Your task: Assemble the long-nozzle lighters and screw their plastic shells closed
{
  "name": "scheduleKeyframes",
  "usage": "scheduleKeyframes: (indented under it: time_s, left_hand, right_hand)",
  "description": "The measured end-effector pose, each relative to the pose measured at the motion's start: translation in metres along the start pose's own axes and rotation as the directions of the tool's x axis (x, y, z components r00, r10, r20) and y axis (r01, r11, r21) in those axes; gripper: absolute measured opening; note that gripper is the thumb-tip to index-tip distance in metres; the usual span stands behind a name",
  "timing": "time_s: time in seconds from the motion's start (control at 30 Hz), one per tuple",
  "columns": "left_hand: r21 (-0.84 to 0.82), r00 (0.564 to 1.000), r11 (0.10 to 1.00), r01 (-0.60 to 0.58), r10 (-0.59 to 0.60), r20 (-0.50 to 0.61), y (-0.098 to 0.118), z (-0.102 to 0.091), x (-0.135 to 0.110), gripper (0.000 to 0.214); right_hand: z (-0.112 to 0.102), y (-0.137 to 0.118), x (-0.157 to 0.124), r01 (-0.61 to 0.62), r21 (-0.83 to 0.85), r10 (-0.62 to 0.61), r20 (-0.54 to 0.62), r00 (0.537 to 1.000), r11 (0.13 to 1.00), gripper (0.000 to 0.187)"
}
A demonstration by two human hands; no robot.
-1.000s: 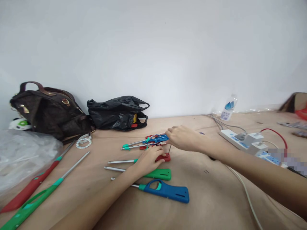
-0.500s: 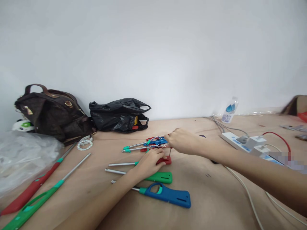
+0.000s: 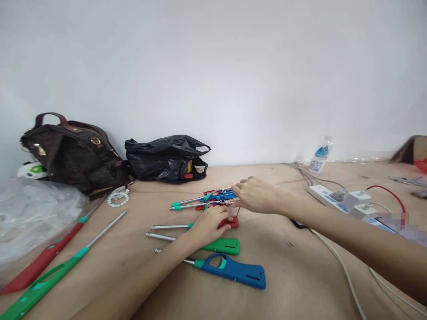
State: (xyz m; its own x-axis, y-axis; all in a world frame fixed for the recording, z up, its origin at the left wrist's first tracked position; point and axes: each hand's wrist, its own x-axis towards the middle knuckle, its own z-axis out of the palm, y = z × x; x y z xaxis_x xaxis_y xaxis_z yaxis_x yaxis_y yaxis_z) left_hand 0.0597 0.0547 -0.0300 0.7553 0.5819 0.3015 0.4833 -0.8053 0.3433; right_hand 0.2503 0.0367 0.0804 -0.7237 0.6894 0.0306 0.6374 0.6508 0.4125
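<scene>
My left hand [image 3: 210, 225] lies over a red long-necked lighter [image 3: 235, 222], its fingers wrapped on the handle and pressing it to the table. My right hand [image 3: 255, 195] is closed round a screwdriver [image 3: 238, 212]; only the thin shaft shows, running down to the end of the red handle. Nearer to me lie a green lighter [image 3: 227, 246] and a blue lighter [image 3: 238, 271], partly behind my left forearm. Beyond my left hand are opened blue and red lighter parts [image 3: 222, 195] with metal tubes and thin wires.
At left lie another red lighter [image 3: 50, 260], another green lighter [image 3: 46, 284], a clear plastic bag [image 3: 40, 213] and a bead bracelet [image 3: 117, 204]. A dark handbag [image 3: 80, 155] and black plastic bag [image 3: 160, 160] line the wall. A bottle [image 3: 321, 154] and power strip [image 3: 325, 195] stand right.
My right hand has shifted slightly, and the screwdriver shaft leans more than before. My left hand keeps its place on the red lighter. The view has tilted very slightly.
</scene>
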Motion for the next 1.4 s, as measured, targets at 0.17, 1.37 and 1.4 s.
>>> scheduleKeyframes:
  time_s: [0.17,1.37,1.4]
  left_hand:
    - [0.019,1.0,1.0,-0.001,0.0,0.006,0.0016,-0.0015,0.0002,0.007]
    - [-0.002,1.0,1.0,-0.014,0.014,-0.009,0.001,-0.0006,0.0003,0.006]
    - [-0.003,1.0,1.0,-0.015,0.015,-0.008,0.0006,-0.0002,0.0003,0.005]
  right_hand:
    - [-0.0014,-0.0016,-0.0006,0.046,0.046,-0.047,0.016,0.999,0.998,0.017]
    - [0.0026,-0.0041,-0.0022,0.013,-0.021,-0.014,-0.051,0.999,1.0,0.01]
    - [0.0027,-0.0041,-0.0019,0.02,-0.021,-0.021,-0.055,0.998,1.0,0.014]
